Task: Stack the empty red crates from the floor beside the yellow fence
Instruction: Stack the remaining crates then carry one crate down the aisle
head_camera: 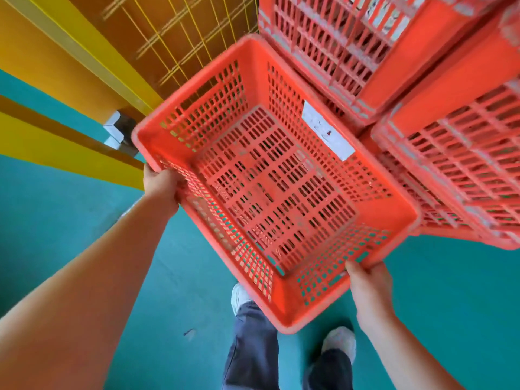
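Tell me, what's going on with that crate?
Left hand, right hand grip red crate by rim. Crate empty, off the floor. Stacked crates close alongside.

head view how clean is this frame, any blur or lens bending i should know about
Head view: motion blur smears the yellow fence wires into doubled streaks and softens the stacked crates at upper right; the held crate, left hand and right hand look sharper; wide-angle stretch swells the left forearm; light is even, no glare.
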